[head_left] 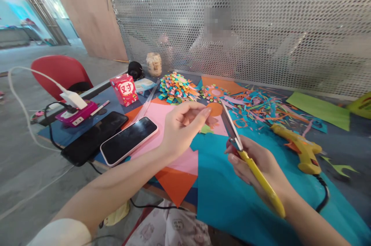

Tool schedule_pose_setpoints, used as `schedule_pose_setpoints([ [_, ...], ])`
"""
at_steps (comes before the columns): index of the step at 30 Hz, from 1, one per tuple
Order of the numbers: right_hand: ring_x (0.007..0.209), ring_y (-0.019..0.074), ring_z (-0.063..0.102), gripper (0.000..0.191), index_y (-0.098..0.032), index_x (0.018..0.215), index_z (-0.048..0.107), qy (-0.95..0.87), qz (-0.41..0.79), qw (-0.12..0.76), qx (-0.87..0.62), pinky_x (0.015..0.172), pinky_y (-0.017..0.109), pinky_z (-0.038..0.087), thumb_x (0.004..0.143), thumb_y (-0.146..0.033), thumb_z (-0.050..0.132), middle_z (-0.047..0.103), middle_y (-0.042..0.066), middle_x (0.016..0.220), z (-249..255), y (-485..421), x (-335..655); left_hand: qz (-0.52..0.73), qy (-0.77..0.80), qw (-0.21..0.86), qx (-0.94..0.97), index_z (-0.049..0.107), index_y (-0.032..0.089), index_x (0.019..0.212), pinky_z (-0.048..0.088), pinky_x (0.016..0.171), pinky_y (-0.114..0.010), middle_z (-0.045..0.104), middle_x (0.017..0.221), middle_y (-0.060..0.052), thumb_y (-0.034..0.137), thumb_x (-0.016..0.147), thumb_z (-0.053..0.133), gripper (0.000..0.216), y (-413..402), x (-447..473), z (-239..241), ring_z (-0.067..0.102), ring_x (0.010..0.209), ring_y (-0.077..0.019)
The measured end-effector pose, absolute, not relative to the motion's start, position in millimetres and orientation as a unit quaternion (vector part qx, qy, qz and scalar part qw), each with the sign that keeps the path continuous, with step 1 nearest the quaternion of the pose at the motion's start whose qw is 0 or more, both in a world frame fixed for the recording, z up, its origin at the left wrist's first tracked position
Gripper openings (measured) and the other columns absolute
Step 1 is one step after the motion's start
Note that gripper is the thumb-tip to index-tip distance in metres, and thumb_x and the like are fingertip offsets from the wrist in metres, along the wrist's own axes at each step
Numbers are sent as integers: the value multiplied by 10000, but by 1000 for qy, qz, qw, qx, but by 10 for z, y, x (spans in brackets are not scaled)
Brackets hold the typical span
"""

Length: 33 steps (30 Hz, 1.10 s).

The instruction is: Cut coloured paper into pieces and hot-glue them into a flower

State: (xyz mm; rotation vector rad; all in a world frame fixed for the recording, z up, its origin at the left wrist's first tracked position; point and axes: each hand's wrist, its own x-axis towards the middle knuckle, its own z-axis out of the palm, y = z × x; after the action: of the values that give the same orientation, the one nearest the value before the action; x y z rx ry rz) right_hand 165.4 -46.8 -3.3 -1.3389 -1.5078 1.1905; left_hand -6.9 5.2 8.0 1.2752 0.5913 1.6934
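Observation:
Between the thumb and fingers of my left hand [185, 122] is a small orange paper circle [215, 109], held up over the table. My right hand [257, 165] grips a pair of scissors with yellow handles [262, 184]. The scissor blades [230, 125] point up and away, their tips beside the circle's right edge. Whether the blades touch the paper I cannot tell. Below my hands lie sheets of pink paper [185, 161] and blue paper [220, 176], with an orange corner [176, 186] sticking out at the table's front edge.
Fringed paper flowers [176, 88] and a heap of paper scraps [261, 103] lie at the back. A yellow glue gun [304, 151] rests on the right. Two phones [129, 141], a red box [124, 89] and a pink power strip [75, 114] are on the left. Perforated metal [261, 26] stands behind.

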Motion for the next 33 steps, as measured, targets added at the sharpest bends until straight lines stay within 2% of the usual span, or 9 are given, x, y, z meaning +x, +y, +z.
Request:
schedule_pose_setpoints([
  [5,463,78,347,370,-218,808,542,-600,456,394,-526,415,240,249,703,-498,761,411,-75,598,-35,-460,1664,660,238,467,538,658,177,790,534,494,-212,706,611,0,320,791,736,163,48,-87,54,623,479,-90],
  [9,458,77,359,366,-218,821,551,-604,452,401,-520,404,236,269,709,-501,754,435,-69,612,-81,-433,1691,654,256,459,545,657,172,779,536,486,-203,718,641,-16,359,774,749,209,37,-96,67,650,505,-99],
  [13,436,69,327,367,-221,790,526,-607,459,397,-514,373,227,243,705,-490,761,418,-79,583,-91,-421,1700,657,256,446,551,644,173,745,523,458,-195,687,600,3,378,763,757,235,26,-111,96,614,461,-84],
  [18,441,69,328,396,-225,764,493,-588,468,400,-525,374,224,247,701,-505,767,419,-80,578,-7,-466,1647,657,248,421,574,657,177,759,488,449,-167,625,575,33,298,794,726,144,41,-142,90,580,480,-65],
  [22,436,66,322,412,-220,748,502,-596,463,388,-529,371,219,250,688,-524,773,420,-77,564,13,-475,1641,678,249,386,573,641,183,716,443,439,-167,580,583,38,298,787,723,158,63,-145,94,520,488,-55],
  [33,442,73,335,385,-225,759,512,-618,446,389,-518,393,229,247,718,-525,749,417,-76,556,-6,-458,1653,656,267,384,593,642,186,712,406,432,-188,571,586,27,348,806,703,197,50,-151,106,492,493,-67],
])
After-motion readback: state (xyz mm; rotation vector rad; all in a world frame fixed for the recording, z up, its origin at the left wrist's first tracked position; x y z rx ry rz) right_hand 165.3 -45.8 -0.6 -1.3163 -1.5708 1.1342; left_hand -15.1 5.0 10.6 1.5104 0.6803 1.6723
